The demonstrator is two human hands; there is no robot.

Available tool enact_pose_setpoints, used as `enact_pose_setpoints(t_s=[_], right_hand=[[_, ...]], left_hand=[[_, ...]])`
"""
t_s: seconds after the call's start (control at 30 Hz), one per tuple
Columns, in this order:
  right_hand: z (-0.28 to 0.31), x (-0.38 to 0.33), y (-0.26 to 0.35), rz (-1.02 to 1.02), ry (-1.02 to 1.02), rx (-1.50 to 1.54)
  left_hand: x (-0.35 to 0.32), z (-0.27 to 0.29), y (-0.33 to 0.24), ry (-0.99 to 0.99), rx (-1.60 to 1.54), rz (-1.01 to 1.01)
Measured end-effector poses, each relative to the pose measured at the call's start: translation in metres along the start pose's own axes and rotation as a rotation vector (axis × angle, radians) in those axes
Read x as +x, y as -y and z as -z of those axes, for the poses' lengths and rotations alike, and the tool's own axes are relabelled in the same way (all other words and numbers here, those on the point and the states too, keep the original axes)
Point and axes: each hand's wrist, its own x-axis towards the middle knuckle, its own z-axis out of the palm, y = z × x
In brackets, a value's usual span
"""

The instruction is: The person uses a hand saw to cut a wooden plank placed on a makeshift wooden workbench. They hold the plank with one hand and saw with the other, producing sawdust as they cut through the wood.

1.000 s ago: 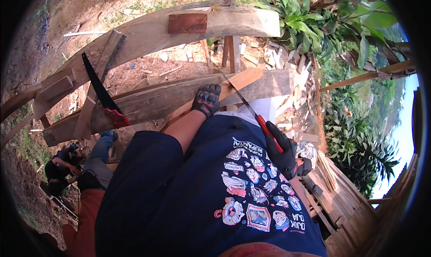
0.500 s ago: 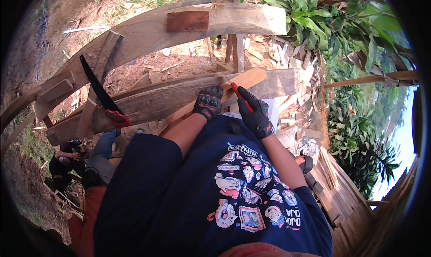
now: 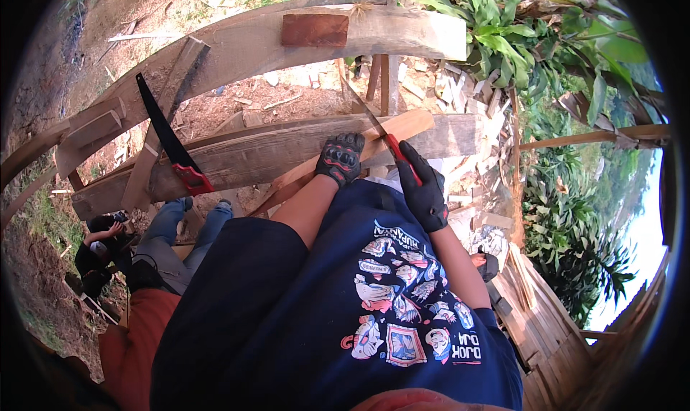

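Note:
My left hand (image 3: pixel 340 158), in a black glove, presses down on a light wooden strip (image 3: pixel 399 128) that lies slanted across a weathered horizontal beam (image 3: pixel 244 158). My right hand (image 3: pixel 425 188), also gloved, grips the red handle of a thin-bladed saw (image 3: pixel 397 152). Its blade runs up and to the left, crossing the strip just right of my left hand. My dark printed shirt fills the lower middle of the view.
A second saw (image 3: pixel 172 152) with a black blade and red handle rests against the beam at the left. A higher curved beam (image 3: pixel 388 34) carries a reddish block (image 3: pixel 314 29). People (image 3: pixel 100 246) stand on the ground below; timber offcuts and green plants lie to the right.
My right hand rose from beside my hip to the beam, carrying the saw until its blade reached the strip. My left hand stayed on the strip.

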Motion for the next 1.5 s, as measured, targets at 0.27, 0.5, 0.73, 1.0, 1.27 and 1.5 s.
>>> enact_pose_setpoints(t_s=[0.27,0.5,0.73,1.0,1.27,1.5], right_hand=[[0.091,-0.127,0.071,-0.053,0.036,-0.277],[0.081,-0.102,0.060,-0.011,0.034,-0.197],[0.041,-0.049,0.037,-0.039,0.062,-0.031],[0.017,-0.010,0.050,-0.100,0.068,-0.041],[0.014,-0.040,-0.016,0.186,-0.053,-0.122],[0.003,-0.015,0.020,0.053,-0.049,-0.092]], left_hand=[[0.006,-0.004,0.003,0.039,-0.039,0.018],[0.006,0.000,0.002,0.055,-0.009,0.019],[0.004,-0.005,0.003,-0.062,0.018,-0.049],[0.004,-0.006,0.004,-0.067,0.009,-0.042],[0.003,-0.001,0.000,-0.001,0.049,-0.011],[0.003,-0.003,0.000,0.002,0.036,-0.016]])
